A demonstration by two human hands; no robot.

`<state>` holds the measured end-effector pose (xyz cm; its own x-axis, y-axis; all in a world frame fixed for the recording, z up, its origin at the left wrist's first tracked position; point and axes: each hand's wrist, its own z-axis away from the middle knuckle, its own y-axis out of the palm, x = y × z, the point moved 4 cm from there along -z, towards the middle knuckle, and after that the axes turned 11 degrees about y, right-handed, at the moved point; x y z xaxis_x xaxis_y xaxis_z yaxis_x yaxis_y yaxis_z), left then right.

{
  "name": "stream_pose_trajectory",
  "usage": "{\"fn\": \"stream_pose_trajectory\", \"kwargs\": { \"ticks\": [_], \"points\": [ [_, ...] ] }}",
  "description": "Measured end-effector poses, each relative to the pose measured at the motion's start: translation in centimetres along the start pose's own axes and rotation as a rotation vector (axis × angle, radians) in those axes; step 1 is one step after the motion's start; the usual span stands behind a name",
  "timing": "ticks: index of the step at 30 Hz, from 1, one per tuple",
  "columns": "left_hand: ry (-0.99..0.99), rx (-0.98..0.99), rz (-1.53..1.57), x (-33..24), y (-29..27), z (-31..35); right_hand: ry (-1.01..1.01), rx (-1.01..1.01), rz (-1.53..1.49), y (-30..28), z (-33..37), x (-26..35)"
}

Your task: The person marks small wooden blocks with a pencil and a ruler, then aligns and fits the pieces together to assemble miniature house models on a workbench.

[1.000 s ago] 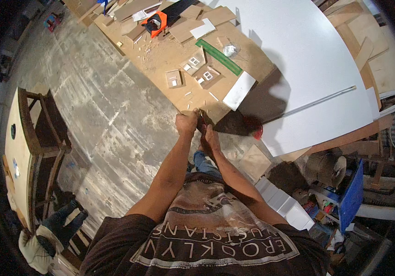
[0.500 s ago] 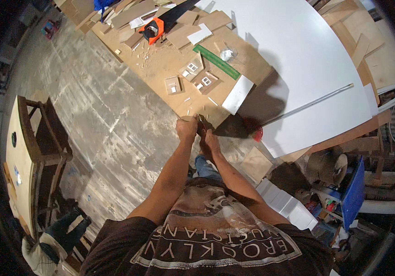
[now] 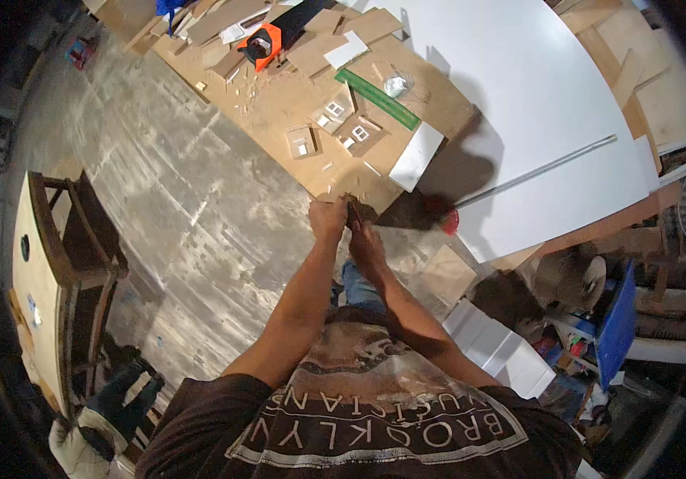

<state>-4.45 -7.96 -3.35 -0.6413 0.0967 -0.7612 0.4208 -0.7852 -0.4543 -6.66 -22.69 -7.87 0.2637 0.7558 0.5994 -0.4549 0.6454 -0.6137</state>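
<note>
At the near corner of the brown work board (image 3: 279, 104), my two hands are close together. My left hand (image 3: 329, 219) is closed at the board's edge; what its fingers hold is too small to make out. Just right of it, my right hand (image 3: 368, 247) is closed around a slim dark tool with a reddish part, its kind unclear. Beyond them stand small model wall pieces with white window frames (image 3: 335, 109), a second windowed piece (image 3: 358, 134) and a smaller boxy piece (image 3: 301, 142). Thin white strips (image 3: 372, 168) lie nearer my hands.
A green ruler (image 3: 376, 99) and a white rectangular sheet (image 3: 417, 161) lie right of the models. Farther off are an orange-handled saw (image 3: 261, 46) and wood offcuts. A large white panel (image 3: 535, 120) bears a long metal rod (image 3: 539, 176). A person (image 3: 91, 435) is at lower left.
My right hand has shifted slightly, and the dark tool now stands more upright beside my left hand. The view has moved a little; the models stay in place.
</note>
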Motion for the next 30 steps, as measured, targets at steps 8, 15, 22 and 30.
{"fn": "stream_pose_trajectory", "kwargs": {
  "ticks": [8, 15, 22, 30],
  "points": [
    [-0.068, -0.089, -0.002, 4.0, -1.9, -1.6, 0.074, 0.022, 0.109, -0.2, 4.1, 4.2],
    [-0.177, -0.102, 0.357, 4.6, -1.7, -1.6, -0.269, -0.194, 0.035, -2.2, 2.6, 3.6],
    [-0.159, -0.101, 0.278, 2.0, -0.6, -0.4, -0.049, -0.036, 0.111, -4.0, 0.4, 3.6],
    [-0.053, -0.225, 0.378, 3.6, 0.0, -0.3, 0.021, -0.128, 0.107, -5.7, 0.1, 2.8]
  ]
}}
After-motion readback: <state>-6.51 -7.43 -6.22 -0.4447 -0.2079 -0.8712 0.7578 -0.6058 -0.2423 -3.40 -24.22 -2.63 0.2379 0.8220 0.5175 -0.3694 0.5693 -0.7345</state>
